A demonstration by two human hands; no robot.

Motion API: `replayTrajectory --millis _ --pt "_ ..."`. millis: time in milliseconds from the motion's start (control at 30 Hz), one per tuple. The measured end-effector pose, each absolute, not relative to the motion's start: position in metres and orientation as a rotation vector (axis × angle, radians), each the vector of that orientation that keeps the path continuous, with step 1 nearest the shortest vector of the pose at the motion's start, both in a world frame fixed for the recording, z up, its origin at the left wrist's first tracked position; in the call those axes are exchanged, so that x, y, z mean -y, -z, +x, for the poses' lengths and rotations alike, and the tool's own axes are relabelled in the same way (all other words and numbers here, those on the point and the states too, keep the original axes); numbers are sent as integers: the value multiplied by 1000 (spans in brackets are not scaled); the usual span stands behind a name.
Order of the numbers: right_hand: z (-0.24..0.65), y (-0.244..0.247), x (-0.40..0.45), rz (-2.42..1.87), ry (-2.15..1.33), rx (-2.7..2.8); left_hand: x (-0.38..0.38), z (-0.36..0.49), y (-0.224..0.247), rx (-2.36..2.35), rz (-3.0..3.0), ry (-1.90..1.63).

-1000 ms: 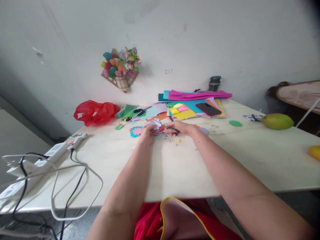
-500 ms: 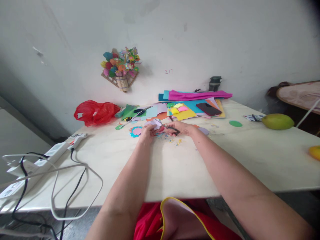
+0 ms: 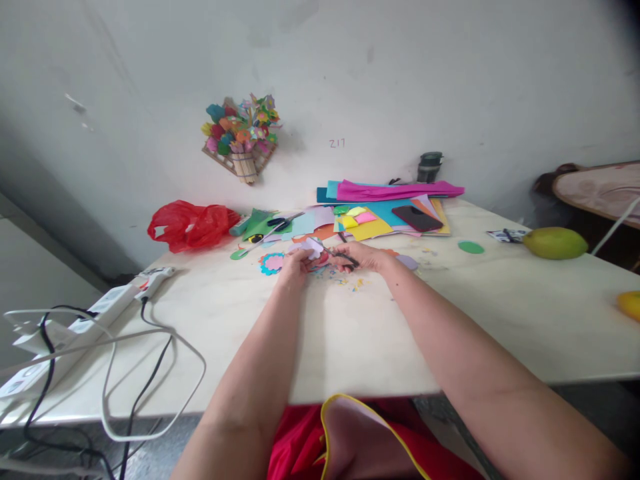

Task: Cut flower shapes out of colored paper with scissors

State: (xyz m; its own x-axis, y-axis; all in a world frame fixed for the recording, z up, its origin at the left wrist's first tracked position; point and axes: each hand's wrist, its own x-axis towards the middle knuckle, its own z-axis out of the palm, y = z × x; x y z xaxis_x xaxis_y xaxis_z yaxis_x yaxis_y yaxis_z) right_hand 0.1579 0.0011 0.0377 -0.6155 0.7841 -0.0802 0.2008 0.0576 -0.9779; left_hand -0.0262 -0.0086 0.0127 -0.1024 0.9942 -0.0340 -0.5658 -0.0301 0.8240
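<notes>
Grip, right: the right hand (image 3: 354, 256), at the center of the frame, is curled around the dark handles of the scissors (image 3: 348, 258). Grip, left: the left hand (image 3: 297, 259), just beside it, appears to pinch a piece of lilac paper (image 3: 313, 248) between thumb and fingers. The scissors' long axis runs obliquely, with handles toward the lower right and tips toward the upper left; the blades lie against the paper, though how far they are parted cannot be told at this size. The lilac paper reaches up and right from the left hand toward the blades; its own long axis is unclear, being partly hidden. For a clean edge, the cutting is probably best done with the right hand steady and the left turning the paper into the blades, its fingertips kept behind the cutting line.

Surrounding the hands: a blue-edged paper flower (image 3: 273, 264) lies left of the left hand, and small scraps (image 3: 358, 284) are strewn below the right, on the pale bench (image 3: 363, 340). Beyond, at upper center, lie a second pair of scissors (image 3: 278, 223) and a phone (image 3: 416, 217) on colored sheets. Outermost: red bag (image 3: 193, 225), left; green fruit (image 3: 556, 243), right.
</notes>
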Motion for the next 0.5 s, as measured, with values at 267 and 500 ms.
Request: replayTrajectory --millis 267,500 --pt "155 -40 1 -996 -1548 1862 13 -24 -15 -806 735 -1478" --pt "157 -34 -5 -962 -1532 1875 13 -24 -16 -835 743 -1472"
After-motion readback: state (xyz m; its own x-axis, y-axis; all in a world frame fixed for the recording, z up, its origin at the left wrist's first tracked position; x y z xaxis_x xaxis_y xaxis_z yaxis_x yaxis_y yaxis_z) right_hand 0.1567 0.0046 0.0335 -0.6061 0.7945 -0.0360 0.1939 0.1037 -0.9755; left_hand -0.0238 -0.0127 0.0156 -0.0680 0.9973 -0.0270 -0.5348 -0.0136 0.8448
